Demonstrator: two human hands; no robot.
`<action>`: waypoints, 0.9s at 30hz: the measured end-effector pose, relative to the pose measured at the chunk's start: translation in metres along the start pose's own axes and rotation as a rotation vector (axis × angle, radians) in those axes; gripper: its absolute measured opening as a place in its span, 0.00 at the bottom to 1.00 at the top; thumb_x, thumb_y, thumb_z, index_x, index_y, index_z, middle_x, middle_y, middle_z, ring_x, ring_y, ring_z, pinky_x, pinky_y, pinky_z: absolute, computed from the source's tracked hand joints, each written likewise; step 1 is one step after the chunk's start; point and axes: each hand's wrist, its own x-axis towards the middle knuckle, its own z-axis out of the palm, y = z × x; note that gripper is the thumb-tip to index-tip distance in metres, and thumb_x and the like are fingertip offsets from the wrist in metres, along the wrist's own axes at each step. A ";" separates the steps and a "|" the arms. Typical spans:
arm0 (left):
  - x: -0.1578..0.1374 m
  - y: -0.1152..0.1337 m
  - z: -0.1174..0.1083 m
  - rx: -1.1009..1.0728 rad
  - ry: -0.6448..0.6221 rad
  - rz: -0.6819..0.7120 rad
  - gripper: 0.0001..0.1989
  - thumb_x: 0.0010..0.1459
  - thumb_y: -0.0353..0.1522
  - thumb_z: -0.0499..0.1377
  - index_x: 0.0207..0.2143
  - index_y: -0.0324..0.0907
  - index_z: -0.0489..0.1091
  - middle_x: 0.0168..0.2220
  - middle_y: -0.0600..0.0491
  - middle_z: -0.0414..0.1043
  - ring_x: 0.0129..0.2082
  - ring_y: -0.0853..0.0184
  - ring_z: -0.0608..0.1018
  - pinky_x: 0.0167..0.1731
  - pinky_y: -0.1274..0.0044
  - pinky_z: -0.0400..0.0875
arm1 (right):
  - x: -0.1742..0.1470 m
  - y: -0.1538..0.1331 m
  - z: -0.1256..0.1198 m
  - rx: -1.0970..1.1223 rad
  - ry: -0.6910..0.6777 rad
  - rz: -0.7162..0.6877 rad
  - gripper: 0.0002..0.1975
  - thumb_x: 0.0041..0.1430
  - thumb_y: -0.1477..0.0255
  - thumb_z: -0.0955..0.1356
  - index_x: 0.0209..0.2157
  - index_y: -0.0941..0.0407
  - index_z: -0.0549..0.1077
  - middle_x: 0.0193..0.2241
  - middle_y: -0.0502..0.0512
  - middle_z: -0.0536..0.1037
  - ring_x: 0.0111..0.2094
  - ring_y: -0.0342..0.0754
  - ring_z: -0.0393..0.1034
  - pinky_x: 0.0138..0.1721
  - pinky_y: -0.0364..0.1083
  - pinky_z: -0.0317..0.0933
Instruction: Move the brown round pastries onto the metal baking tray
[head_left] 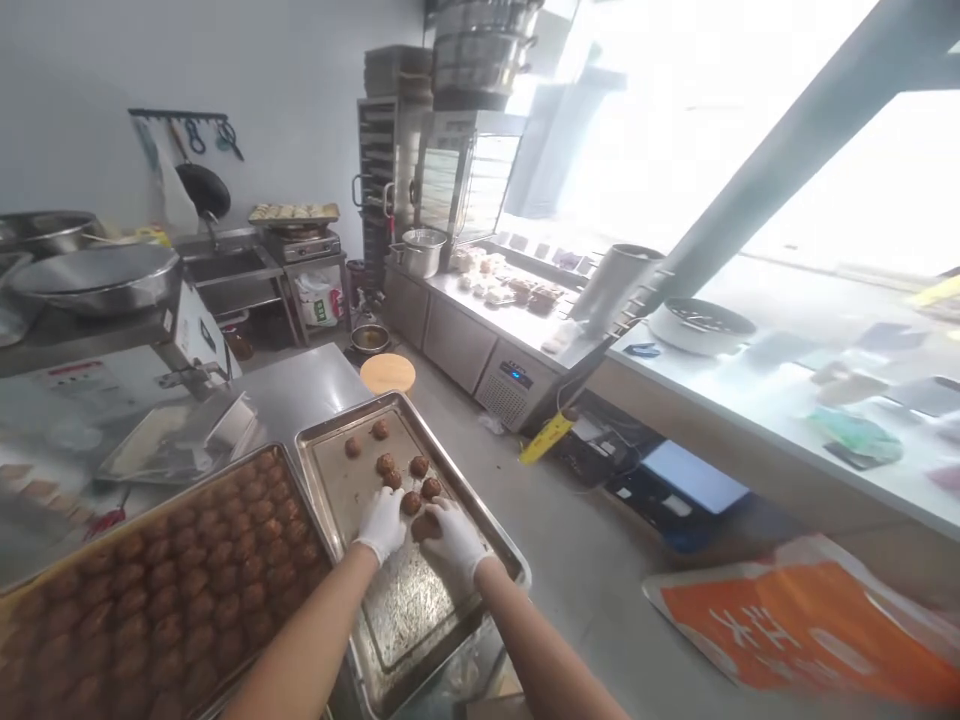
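Both my hands wear white gloves and reach into a nearly bare metal tray (457, 490) on a steel table. My left hand (384, 522) rests on the tray beside a small cluster of round brown pastries (411, 488). My right hand (454, 540) is closed on one brown pastry (421, 525) at the near side of that cluster. A few more pastries (352, 446) lie farther back on the same tray. To the left sits a second tray (289, 478) packed with rows of the same brown pastries (172, 590).
A machine with a wide steel bowl (97, 275) stands at the left. A round wooden stool (388, 373) is beyond the table. Steel counters with a pot (422, 250), a rack oven (450, 170) and baked goods (517, 290) run along the right. An orange sheet (810, 625) lies at lower right.
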 end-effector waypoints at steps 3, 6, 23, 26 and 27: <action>0.032 0.012 0.009 0.120 -0.082 0.090 0.28 0.57 0.23 0.58 0.60 0.44 0.70 0.53 0.35 0.75 0.55 0.38 0.78 0.55 0.50 0.78 | 0.017 0.004 0.009 -0.107 -0.135 -0.034 0.28 0.44 0.66 0.75 0.50 0.58 0.78 0.60 0.71 0.75 0.62 0.71 0.69 0.63 0.64 0.69; 0.046 0.018 0.021 0.197 -0.143 0.159 0.24 0.59 0.25 0.57 0.57 0.45 0.73 0.52 0.34 0.75 0.54 0.38 0.78 0.52 0.49 0.78 | 0.025 0.011 0.021 -0.211 -0.159 -0.038 0.27 0.47 0.66 0.73 0.51 0.58 0.77 0.59 0.74 0.74 0.60 0.74 0.69 0.55 0.68 0.72; -0.073 0.007 0.033 -0.258 -0.223 -0.229 0.16 0.53 0.32 0.69 0.45 0.48 0.76 0.43 0.48 0.84 0.45 0.50 0.85 0.43 0.68 0.79 | -0.072 -0.012 0.026 0.008 -0.340 0.190 0.15 0.54 0.62 0.67 0.35 0.57 0.79 0.42 0.68 0.85 0.47 0.64 0.79 0.51 0.59 0.69; -0.169 -0.028 -0.015 -0.708 0.028 -0.317 0.19 0.49 0.29 0.70 0.45 0.48 0.75 0.40 0.54 0.83 0.42 0.57 0.83 0.43 0.70 0.76 | -0.079 -0.013 0.019 0.458 -0.343 0.328 0.29 0.52 0.46 0.69 0.42 0.55 0.83 0.48 0.62 0.88 0.55 0.64 0.81 0.66 0.59 0.70; -0.208 -0.046 -0.037 -0.790 0.166 -0.329 0.19 0.50 0.27 0.68 0.46 0.48 0.75 0.43 0.55 0.83 0.45 0.58 0.83 0.47 0.70 0.75 | -0.080 -0.015 0.019 0.524 -0.331 0.399 0.29 0.47 0.45 0.72 0.40 0.54 0.84 0.46 0.62 0.89 0.56 0.66 0.81 0.65 0.59 0.74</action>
